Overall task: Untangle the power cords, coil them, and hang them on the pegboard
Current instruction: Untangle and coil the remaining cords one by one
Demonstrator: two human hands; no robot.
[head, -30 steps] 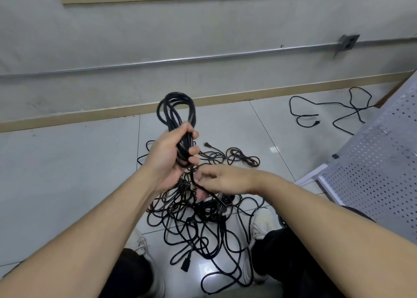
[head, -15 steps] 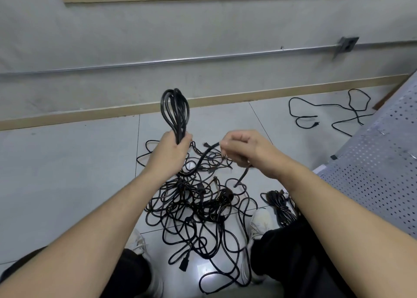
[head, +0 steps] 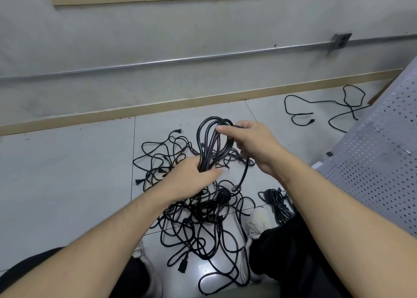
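My left hand (head: 191, 180) grips the base of a coil of black cord (head: 212, 144), whose loops stand up above my fist. Below and around it the tangled pile of cords (head: 198, 209) sprawls on the tiled floor (head: 67, 173) between my shoes. My right hand (head: 250, 142) pinches the cord at the top of the loops, and a loose length hangs down from it toward the pile. A bundled cord (head: 278, 205) lies by my right shoe, a single cord (head: 327, 108) sits near the wall, and the pegboard (head: 383, 157) leans at far right.
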